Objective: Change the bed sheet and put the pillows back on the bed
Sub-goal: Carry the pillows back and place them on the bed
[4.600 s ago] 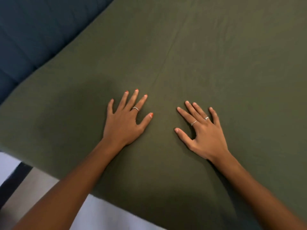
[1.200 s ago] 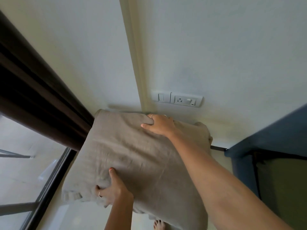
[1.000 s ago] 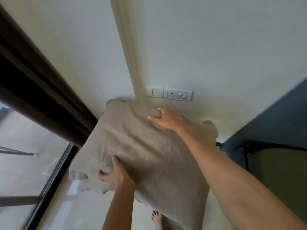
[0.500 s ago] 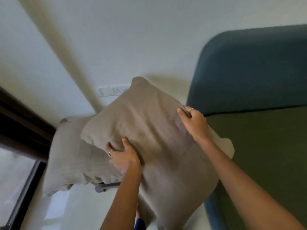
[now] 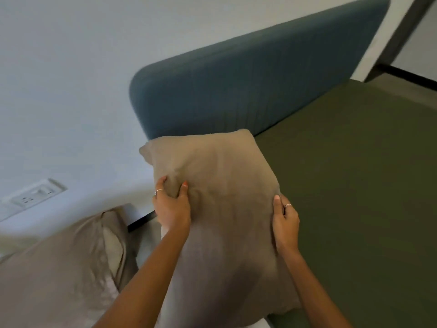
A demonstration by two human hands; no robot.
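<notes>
I hold a beige pillow [image 5: 222,185] with both hands over the bed's near left corner, its top edge close to the blue headboard [image 5: 248,91]. My left hand [image 5: 171,207] pinches the fabric on the pillow's left side. My right hand [image 5: 285,223] grips its right edge. The mattress carries a smooth olive-green sheet [image 5: 354,185], bare of pillows. A second beige pillow [image 5: 59,275] lies low at the left, beside the bed.
A white wall with a socket and switch plate [image 5: 33,192] stands at the left. Past the bed's far side, at the top right, a dark frame [image 5: 402,74] and pale floor show.
I have swung the pillow rightward from beside the wall to over the bed's corner. The view turned toward the headboard, and the second pillow stayed where it was.
</notes>
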